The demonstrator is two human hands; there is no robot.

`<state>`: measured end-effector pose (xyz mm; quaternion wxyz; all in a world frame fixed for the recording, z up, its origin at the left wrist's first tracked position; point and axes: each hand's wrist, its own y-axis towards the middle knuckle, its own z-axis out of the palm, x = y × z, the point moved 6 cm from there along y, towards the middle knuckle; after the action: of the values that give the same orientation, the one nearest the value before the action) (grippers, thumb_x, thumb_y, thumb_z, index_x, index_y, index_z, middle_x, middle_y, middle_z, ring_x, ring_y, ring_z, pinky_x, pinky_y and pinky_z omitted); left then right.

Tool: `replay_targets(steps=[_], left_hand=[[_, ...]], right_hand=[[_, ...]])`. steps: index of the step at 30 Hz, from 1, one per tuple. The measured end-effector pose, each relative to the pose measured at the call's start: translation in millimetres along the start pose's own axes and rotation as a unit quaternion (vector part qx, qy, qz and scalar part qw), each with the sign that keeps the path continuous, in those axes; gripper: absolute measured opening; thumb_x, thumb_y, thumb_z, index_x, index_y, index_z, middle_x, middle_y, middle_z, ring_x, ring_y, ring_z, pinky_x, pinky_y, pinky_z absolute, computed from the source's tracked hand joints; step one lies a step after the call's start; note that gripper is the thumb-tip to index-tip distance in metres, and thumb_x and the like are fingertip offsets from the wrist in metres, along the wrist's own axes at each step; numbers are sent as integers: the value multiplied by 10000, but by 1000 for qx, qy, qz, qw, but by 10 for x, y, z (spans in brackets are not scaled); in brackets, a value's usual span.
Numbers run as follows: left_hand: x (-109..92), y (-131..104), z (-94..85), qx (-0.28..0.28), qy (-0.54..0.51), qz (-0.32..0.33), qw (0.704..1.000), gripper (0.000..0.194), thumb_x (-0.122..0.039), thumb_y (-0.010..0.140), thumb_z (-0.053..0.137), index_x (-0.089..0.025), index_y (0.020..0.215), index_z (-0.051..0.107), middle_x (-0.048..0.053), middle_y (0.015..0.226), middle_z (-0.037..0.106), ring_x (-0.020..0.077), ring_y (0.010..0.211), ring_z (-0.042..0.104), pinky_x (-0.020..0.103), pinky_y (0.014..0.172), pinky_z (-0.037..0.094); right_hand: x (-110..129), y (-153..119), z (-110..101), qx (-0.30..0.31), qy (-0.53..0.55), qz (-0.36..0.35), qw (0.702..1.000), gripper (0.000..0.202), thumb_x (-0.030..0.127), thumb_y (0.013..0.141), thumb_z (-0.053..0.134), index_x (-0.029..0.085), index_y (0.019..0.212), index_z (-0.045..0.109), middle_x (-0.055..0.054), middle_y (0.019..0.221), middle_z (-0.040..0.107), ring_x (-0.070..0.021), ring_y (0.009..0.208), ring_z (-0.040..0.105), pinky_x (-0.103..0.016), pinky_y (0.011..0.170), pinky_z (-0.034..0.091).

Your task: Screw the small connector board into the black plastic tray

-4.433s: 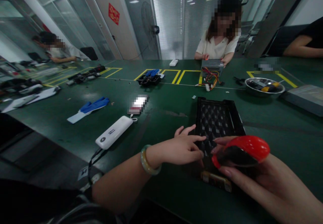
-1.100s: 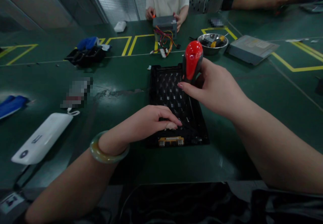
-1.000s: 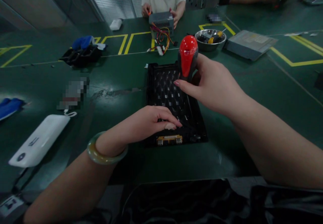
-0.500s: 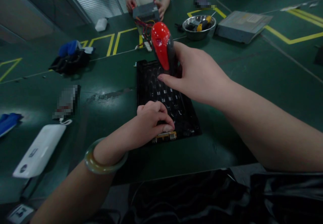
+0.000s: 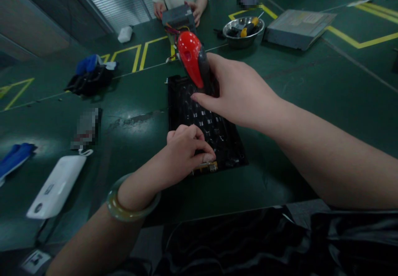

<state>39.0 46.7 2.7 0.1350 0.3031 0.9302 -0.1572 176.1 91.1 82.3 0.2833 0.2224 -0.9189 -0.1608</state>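
My right hand (image 5: 239,87) is wrapped around a red and dark grey electric screwdriver (image 5: 190,58). It is held over a flat black casing panel (image 5: 238,147) on the green table; the tool's tip is hidden behind the grip and hand. My left hand (image 5: 186,153) is closed, with curled fingers and the thumb pressed at a small orange-brown circuit board (image 5: 203,167) along the panel's near edge. Part of that board lies under the thumb and fingers. Small white marks show across the panel's dark, bumpy surface. A jade-like bangle (image 5: 124,213) circles my left wrist.
Across the table a person's hands (image 5: 195,12) hold a grey box (image 5: 178,17) with wires. A metal bowl (image 5: 242,42) with tools and a flat grey drive-like box (image 5: 297,29) stand at right. To the left lie a white power bank (image 5: 59,184), blue gloves (image 5: 17,157) and a black tray (image 5: 90,81).
The head view has shifted slightly. The screwdriver in my right hand has moved a little left and leans more. My left hand stays on the circuit board.
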Motion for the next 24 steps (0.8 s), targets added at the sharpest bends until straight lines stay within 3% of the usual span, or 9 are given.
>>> replay_targets(steps=[5, 14, 24], left_hand=[[-17, -36, -9, -35, 8, 30, 999, 169, -422, 927, 615, -366, 932, 775, 13, 1028, 521, 226, 1021, 446, 421, 894, 292], [-109, -82, -73, 1, -10, 54, 998, 171, -384, 944, 607, -346, 953, 774, 10, 1047, 545, 207, 1028, 460, 388, 901, 316], [-113, -79, -95, -52, 0, 61, 997, 145, -399, 923, 640, -350, 945, 774, 12, 1037, 552, 216, 1042, 458, 393, 904, 303]], right_hand=[[-5, 5, 12, 4, -6, 3, 1000, 298, 318, 890, 625, 205, 1161, 574, -64, 1093, 685, -275, 989, 641, -374, 854, 493], [-69, 31, 36, -31, 13, -10, 999, 297, 374, 829, 693, 197, 1057, 623, -57, 882, 671, -295, 859, 658, -428, 785, 527], [-73, 16, 18, -50, 23, -15, 998, 292, 398, 824, 707, 200, 1019, 615, -62, 873, 680, -276, 841, 656, -405, 765, 512]])
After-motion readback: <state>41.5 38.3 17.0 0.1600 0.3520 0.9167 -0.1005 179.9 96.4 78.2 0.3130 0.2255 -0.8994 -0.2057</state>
